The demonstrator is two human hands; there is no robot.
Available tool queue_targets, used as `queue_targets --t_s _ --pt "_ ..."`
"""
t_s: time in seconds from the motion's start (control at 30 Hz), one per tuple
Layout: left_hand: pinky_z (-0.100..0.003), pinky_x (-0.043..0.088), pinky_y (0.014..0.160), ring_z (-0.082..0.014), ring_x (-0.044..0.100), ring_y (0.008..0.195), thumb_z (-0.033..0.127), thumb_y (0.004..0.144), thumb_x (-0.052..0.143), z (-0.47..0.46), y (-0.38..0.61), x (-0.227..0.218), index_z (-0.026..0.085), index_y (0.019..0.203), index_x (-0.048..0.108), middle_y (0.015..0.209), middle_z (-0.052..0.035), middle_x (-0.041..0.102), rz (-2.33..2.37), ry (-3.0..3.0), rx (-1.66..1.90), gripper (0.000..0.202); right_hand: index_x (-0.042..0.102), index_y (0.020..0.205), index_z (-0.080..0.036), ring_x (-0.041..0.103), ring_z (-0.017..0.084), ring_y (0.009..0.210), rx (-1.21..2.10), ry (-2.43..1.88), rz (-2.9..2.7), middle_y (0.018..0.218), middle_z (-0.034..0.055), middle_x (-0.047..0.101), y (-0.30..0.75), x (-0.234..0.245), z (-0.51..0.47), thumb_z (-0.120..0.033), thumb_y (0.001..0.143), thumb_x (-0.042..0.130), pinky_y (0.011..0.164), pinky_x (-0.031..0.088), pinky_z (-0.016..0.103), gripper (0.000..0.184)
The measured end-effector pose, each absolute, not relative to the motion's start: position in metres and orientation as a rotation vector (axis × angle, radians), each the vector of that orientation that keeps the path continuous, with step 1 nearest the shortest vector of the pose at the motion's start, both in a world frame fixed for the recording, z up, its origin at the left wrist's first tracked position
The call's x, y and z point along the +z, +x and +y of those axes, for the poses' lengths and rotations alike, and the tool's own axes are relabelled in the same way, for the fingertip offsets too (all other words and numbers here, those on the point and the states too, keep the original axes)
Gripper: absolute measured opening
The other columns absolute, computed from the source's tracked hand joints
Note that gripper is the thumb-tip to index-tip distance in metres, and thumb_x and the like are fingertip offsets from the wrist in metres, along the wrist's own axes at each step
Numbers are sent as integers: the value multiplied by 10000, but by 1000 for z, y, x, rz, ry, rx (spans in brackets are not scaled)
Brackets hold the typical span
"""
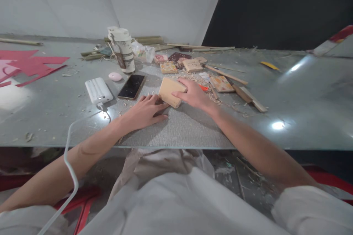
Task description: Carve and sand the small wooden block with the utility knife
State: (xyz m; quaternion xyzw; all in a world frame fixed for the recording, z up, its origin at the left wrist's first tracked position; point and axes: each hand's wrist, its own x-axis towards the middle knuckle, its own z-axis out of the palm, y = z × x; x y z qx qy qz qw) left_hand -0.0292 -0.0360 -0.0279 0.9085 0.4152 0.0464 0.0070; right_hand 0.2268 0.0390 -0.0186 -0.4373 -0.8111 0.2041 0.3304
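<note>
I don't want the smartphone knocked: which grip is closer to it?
Left. The left grip is just below and right of the smartphone in the picture; the right grip is farther right, holding the wooden block.

Pale grey wall [165, 3] is running along the back, w/ big blk panel [286, 7] filling the R side. Grey tbl [309, 99] is reflecting bright light spots [278, 125], red seat [92, 192] is peeking out below & dim floor [230, 183] is showing debris.
</note>
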Motion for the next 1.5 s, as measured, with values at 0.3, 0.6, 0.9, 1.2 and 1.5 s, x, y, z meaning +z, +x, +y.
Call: queue_targets --t_s 0.3,0.6,0.9,1.2,1.5 --pt "-508 447 1066 -378 590 1263 565 1147 479 -36 -29 -28 315 1650 596 1413 -171 616 1300 2835 151 573 751 1325 -200 722 389 1247 563 -1127 -2129 1378 156 776 227 -17 39 -501 887 770 1105 558 558 532" --pt "-501 449 1058 -378 594 1268 570 1142 486 -35 -30 -30 317 1638 603 1415 -169 617 1302 2850 162 569 744 1354 -187 715 390 1271 584 -1142 -2130 1417 164 758 227 -15 37 -513 890 753 1125 546 558 567" --pt "-500 450 1062 -379 603 1271 565 1149 474 -35 -31 -30 323 1646 591 1418 -166 620 1288 2839 176 565 748 1354 -215 716 394 1273 552 -1132 -2146 1411 137 773 227 -13 36 -501 898 757 1128 540 567 539" --pt "-509 451 1074 -387 605 1280 553 1150 475 -37 -28 -27 322 1649 588 1451 -169 613 1318 2839 124 562 753 1260 -203 715 373 1199 566 -1101 -2144 1348 143 770 227 -15 38 -511 896 737 1088 547 536 477" --pt "-519 452 1081 -389 602 1284 551 1159 444 -37 -28 -28 290 1640 598 1476 -182 617 1306 2867 118 568 734 988 -237 693 317 958 537 -1133 -2165 1019 79 776 229 -6 36 -465 893 732 926 552 482 247"
